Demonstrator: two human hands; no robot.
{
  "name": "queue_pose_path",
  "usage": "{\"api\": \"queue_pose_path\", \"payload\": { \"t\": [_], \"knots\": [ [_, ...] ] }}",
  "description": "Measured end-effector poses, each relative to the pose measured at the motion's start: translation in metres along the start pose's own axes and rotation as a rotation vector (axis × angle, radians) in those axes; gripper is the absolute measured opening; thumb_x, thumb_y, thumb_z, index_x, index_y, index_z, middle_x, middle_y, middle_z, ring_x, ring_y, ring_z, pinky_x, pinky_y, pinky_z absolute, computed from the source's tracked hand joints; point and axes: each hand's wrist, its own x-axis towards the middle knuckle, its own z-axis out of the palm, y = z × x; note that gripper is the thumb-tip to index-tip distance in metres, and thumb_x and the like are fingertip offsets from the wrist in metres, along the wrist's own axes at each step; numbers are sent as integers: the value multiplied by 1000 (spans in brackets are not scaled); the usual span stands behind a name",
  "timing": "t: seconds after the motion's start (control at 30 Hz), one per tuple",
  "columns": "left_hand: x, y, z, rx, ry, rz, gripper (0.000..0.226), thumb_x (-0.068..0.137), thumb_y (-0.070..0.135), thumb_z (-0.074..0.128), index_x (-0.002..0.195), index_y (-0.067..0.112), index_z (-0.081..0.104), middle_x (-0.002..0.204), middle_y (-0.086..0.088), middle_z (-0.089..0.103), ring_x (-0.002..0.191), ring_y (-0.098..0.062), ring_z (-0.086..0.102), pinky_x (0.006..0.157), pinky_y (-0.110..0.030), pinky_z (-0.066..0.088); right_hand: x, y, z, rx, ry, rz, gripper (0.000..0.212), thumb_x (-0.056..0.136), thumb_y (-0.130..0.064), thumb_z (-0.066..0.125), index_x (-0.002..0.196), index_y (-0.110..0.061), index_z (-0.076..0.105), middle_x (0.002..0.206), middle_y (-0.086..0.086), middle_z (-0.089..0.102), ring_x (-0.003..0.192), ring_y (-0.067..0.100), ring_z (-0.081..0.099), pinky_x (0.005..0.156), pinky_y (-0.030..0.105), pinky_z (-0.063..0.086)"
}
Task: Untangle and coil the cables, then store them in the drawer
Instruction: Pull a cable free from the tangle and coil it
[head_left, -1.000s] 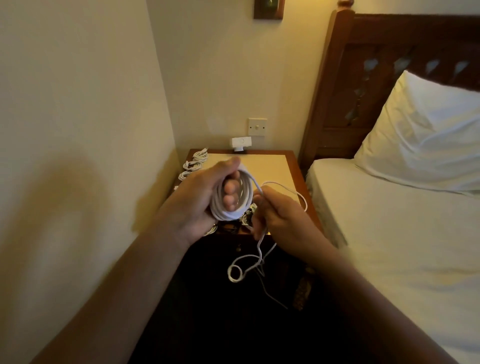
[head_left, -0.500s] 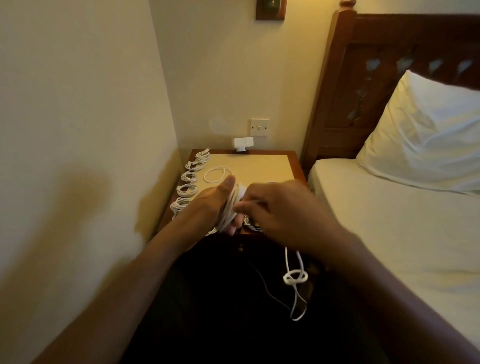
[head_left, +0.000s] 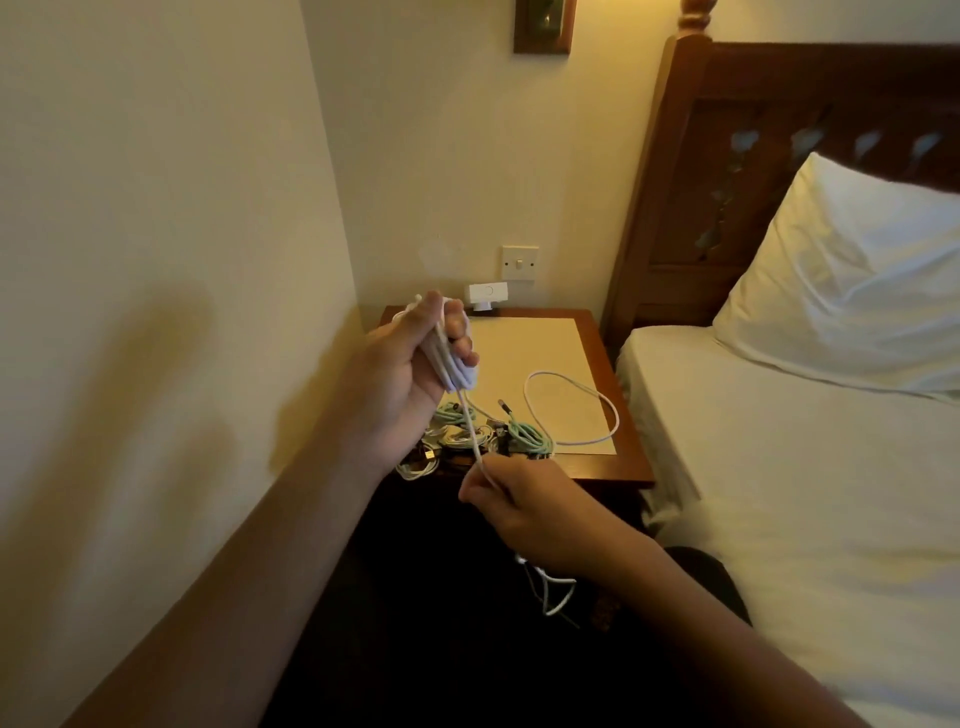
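The left hand (head_left: 400, 384) is raised over the counter (head_left: 623, 470) with fingers and thumb curled round a white cable coil (head_left: 453, 364) – several turns stacked flat against the palm. From the coil's lower end a single strand (head_left: 470, 426) runs down towards 5 o'clock to the right hand (head_left: 524, 512), which pinches it between thumb and fingertips just off the counter's front edge. Below that hand, at 6 o'clock, the cable's loose tail (head_left: 556, 597) dangles in a small loop against dark shadow.

On the counter lies a pale mat (head_left: 535, 348). At its near edge sits a teal coiled cable (head_left: 530, 436), and at 9 o'clock from it a heap of white and teal cables (head_left: 447, 436), partly hidden behind the left wrist. A loose white loop (head_left: 571, 410) lies open on the mat at 1 o'clock from the teal coil.

At the counter's far edge, 12 o'clock, stands a small white plug-like device (head_left: 487, 296) under a wall switch (head_left: 519, 262). At 3 o'clock is a bed (head_left: 805, 493) with a white pillow (head_left: 852, 291).
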Motion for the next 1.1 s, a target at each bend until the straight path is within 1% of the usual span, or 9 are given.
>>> {"api": "queue_pose_path", "payload": {
  "t": [0.17,0.3,0.43,0.57,0.7,0.8,0.87,0.97,1.1],
  "knots": [
    [-4,-22,-5,991,105,160,22,102,33,59,109,12,61,81,4,72,72,-9,70,71,-30,55,-15,-34,-35,-150,-52,3,14,101,-23,56,110,-26,66,96,-7,68,81,6,61,68,23,48],
    [-19,-15,-5,1275,-85,-14,19,99,36,62,102,17,59,84,2,72,71,-4,68,64,-26,50,-21,-26,-71,-74,94,-4,9,96,-28,69,104,-30,73,94,-10,72,86,6,68,77,29,59],
    [-32,-4,-1,1267,-253,-321,40,85,47,73,113,33,49,107,14,63,96,-7,62,80,-25,54,-23,-4,-82,297,218,-15,19,87,-24,80,104,-26,73,101,-10,73,91,11,73,79,31,61],
    [-45,-19,2,1024,-203,-299,40,81,22,83,93,41,51,81,35,68,80,16,63,70,-6,50,-25,3,-69,499,365,-11,18,84,-19,81,101,-20,75,94,-7,76,90,13,74,76,23,60],
    [-53,-35,2,668,-115,-231,25,89,6,73,112,12,66,88,-7,75,76,-19,70,70,-25,58,-24,4,-50,510,445,-6,14,93,-21,72,107,-20,73,96,-4,77,90,15,75,80,35,63],
    [-53,-46,-5,515,54,-166,20,93,3,66,112,-1,64,83,-13,68,69,-20,61,59,-25,52,-27,11,-38,581,306,77,22,105,-31,51,117,-22,68,102,2,77,95,27,74,90,58,58],
    [-51,-50,-13,459,139,-152,22,93,4,66,113,-5,63,82,-13,65,69,-20,56,58,-26,48,-32,17,-29,529,222,59,24,107,-29,48,114,-19,69,93,5,77,90,25,74,94,52,57],
    [-51,-52,-28,432,214,-162,22,94,5,65,114,-3,64,81,-11,67,68,-19,53,60,-28,47,-40,28,-18,457,281,25,18,106,-16,54,108,-19,71,81,3,72,75,16,69,76,30,56],
    [-63,-54,-31,597,132,-209,13,95,10,67,107,6,69,74,-5,69,67,-19,53,65,-28,49,-44,31,-21,286,414,41,18,101,-21,63,109,-32,74,84,-11,72,75,10,66,66,27,53]
  ]
}}
